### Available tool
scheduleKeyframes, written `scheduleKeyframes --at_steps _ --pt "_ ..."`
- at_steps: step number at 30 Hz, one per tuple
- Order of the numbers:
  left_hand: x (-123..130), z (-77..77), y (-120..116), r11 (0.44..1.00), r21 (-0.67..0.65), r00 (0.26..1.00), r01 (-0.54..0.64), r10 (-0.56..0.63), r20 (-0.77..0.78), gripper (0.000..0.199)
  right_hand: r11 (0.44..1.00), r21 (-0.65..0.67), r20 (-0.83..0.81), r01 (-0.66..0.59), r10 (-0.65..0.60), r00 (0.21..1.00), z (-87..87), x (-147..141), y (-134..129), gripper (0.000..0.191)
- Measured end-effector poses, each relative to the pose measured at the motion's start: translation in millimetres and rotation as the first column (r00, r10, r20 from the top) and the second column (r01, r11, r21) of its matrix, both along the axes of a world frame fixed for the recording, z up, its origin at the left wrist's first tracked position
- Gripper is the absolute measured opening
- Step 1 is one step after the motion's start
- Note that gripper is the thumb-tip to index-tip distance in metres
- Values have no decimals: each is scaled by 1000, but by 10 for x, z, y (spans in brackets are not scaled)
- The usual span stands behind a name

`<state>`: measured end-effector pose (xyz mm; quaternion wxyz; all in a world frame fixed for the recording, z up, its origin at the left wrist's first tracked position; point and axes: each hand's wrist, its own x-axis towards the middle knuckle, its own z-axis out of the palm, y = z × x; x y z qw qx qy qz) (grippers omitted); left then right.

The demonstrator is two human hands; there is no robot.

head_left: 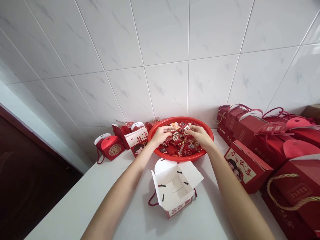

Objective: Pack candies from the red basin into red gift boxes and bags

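Note:
A red plastic basket [182, 160] filled with small wrapped candies [187, 151] stands against the wall. My left hand [161, 135] reaches over its left side, fingers closed round a red-and-white wrapped candy [175, 136]. On the right side my right hand [200, 135] pinches another red-and-white wrapped candy [186, 129]. Between my forearms, in front of the basket, an open box [177, 187] with white inner walls stands with its flaps spread. Dark cord ends show inside it, and red cord loops hang at its sides. No candy shows in it.
Small red gift boxes [115, 147] stand at the left, one with a white patterned face [137, 138]. Many red boxes [260, 140] with cord handles are stacked along the right. A tiled wall [167, 86] rises behind the white table [82, 200].

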<state>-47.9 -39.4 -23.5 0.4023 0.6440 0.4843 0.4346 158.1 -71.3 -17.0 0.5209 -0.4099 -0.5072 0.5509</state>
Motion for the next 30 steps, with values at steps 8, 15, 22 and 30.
scheduleKeyframes --at_steps 8,15,22,30 --pt "-27 -76 86 999 33 998 -13 15 -58 23 1000 17 6 13 -13 1000 -45 6 34 23" --pt "-25 -113 118 981 176 950 77 -18 -312 24 998 51 -7 43 -42 999 -28 25 34 26" --pt "234 45 84 959 214 982 186 -191 0 27 998 10 -5 -61 61 998 17 45 25 29" --pt "376 -21 100 975 -109 975 195 -205 -89 27 964 -21 -144 266 -266 953 -2 65 74 32"
